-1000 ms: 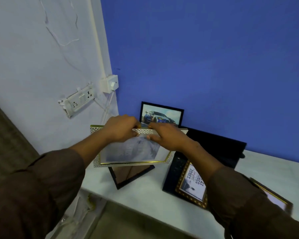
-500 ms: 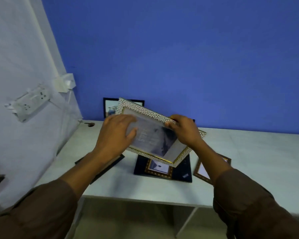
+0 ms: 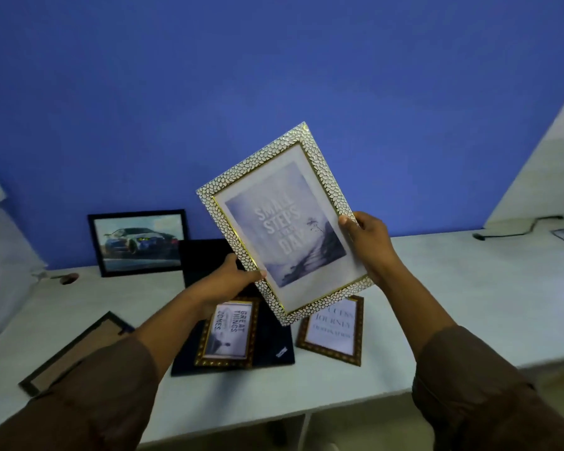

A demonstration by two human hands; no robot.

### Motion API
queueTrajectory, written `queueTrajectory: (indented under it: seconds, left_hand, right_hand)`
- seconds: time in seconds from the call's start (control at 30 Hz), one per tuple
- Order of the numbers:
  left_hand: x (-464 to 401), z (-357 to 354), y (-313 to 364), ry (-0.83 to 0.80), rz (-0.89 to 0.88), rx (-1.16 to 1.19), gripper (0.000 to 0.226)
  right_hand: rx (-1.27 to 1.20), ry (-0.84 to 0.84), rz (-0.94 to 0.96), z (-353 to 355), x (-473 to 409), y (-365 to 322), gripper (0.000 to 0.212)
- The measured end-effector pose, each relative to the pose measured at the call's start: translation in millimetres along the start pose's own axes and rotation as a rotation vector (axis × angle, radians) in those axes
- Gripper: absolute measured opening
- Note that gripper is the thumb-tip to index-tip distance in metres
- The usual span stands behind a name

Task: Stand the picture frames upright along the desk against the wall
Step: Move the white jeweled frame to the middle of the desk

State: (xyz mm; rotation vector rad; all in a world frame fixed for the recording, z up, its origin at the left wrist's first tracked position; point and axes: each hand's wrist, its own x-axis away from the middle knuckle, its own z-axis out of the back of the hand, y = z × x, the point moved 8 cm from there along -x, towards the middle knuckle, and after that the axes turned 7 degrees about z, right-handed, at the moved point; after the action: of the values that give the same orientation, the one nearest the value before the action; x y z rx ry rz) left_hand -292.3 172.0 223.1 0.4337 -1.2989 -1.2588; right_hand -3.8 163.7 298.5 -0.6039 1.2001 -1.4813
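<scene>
Two hands hold white pebbled frame point(image 3: 287, 222) mid-air above bench point(image 3: 453, 304), face toward camera, long axis tilted, top leaning right. Left hand point(image 3: 228, 281) pinches lower-left edge, right hand point(image 3: 368, 239) clasps right edge. Blue wall point(image 3: 274, 76) lies beyond; open spot right of upright car frame point(image 3: 140, 242).

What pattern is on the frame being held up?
White pebble-like scales with gold edging on the held frame, clearest in the head view.

Head view, close, down over desk point(image 3: 453, 304)
</scene>
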Motion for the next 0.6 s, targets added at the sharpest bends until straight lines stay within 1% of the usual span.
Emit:
queueTrajectory:
  seconds: [0.07,0.1,0.17,0.23,0.3,0.37,0.43,0.5,0.6]
  left_hand:
    - [-30.7,-20.2,28.6,-0.039,-0.013,0.086,0.068]
    - [-46.8,-27.5,40.1,-0.043,-0.012,0.121,0.073]
    - [-88.5,-44.2,64.9,-0.015,0.006,0.180,0.092]
    - [-121.2,-57.4,87.0,0.007,0.012,0.232,0.099]
    - [-159.6,-75.7,103.5,0.003,0.051,0.285,0.090]
    - [-191.8,-91.7,120.0,-0.016,0.071,0.318,0.068]
    - [-224.0,-103.2,133.4,0.003,0.080,0.350,0.051]
    - [-252.6,-111.2,139.3,0.026,0.096,0.384,0.049]
    - [-300.8,-124.0,143.7,0.062,0.141,0.404,0.066]
  right_hand:
    - [-0.015,0.027,-0.012,19.2,-29.5,23.3,0.031]
    - [-0.005,0.042,-0.008,27.3,-44.3,35.2,0.029]
    - [0.010,0.048,0.024,42.7,-86.3,61.1,0.026]
    - [0.038,0.043,0.039,50.9,-121.3,83.5,0.025]
    - [0.072,0.018,0.050,59.9,-155.9,107.8,0.030]
    - [0.169,-0.013,0.073,68.9,-190.6,132.4,0.032]
    - [0.315,-0.073,0.069,75.8,-228.5,158.6,0.035]
    - [0.425,-0.140,0.033,77.6,-257.2,182.8,0.038]
    - [0.495,-0.216,-0.029,74.0,-295.4,221.8,0.031]
